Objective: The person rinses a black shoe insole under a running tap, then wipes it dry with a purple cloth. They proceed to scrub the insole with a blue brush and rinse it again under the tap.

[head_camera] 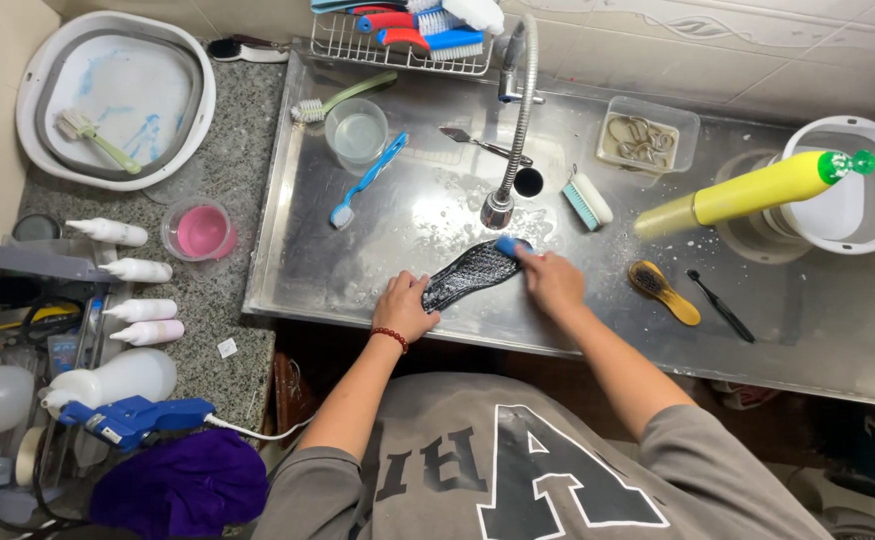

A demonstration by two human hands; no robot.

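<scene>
Overhead view of a wet stainless-steel bench (407, 290) with a raised rim. A dark shoe insole (469, 272) lies flat near the front edge of the bench, angled from lower left to upper right, directly below the outlet of a flexible spring faucet (513, 120). The left hand (404, 307), with a red bead bracelet (390, 338) at the wrist, presses down on the near end of the insole, fingers spread over it rather than closed around it. The right hand (550, 280) is clenched around a small blue brush (509, 245), whose head rests on the far end of the insole. Behind the insole lie a blue toothbrush (368, 181), a clear cup (356, 135) and a green-handled brush (342, 99); right of the faucet lie a white scrub brush with teal bristles (587, 200) and a clear container (649, 137) holding looped laces or cords. Further right, a yellow bottle with a green cap (747, 192) leans across a white bucket (862, 185), and a wooden brush (663, 291) lies beside a thin black brush (720, 305). A wire rack (397, 50) at the rear holds red and blue brushes. On the speckled stone counter to the left stand a white basin (115, 98), a pink cup (199, 230) and several white squeeze bottles (137, 270).
</scene>
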